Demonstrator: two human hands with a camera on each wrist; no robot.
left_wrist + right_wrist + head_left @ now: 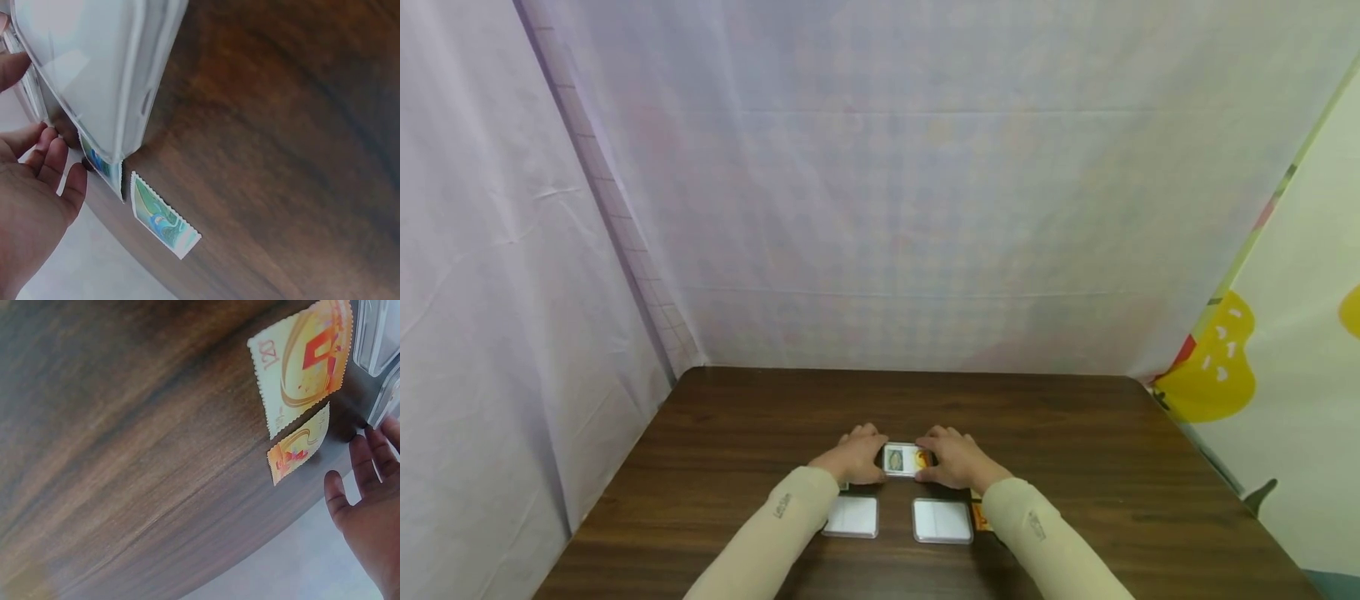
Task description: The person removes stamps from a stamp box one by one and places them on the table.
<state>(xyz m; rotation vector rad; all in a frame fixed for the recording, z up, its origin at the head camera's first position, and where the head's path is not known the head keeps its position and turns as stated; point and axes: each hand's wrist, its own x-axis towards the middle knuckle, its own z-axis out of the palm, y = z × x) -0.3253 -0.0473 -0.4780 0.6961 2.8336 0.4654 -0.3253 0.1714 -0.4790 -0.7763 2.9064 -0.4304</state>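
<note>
A small clear plastic case with a greenish stamp and an orange stamp inside lies at the middle of the table. My left hand holds its left end, thumb on the near side and fingers on the far side. Across from it, my right hand grips the right end the same way. Under the left wrist, two green stamps lie on the wood, one partly hidden by a case in the left wrist view. Two orange-yellow stamps rest near the right forearm.
Two more clear cases with white insides lie nearer to me, a left case and a right case. The dark wooden table ends at a pale curtain behind and white cloth at the sides.
</note>
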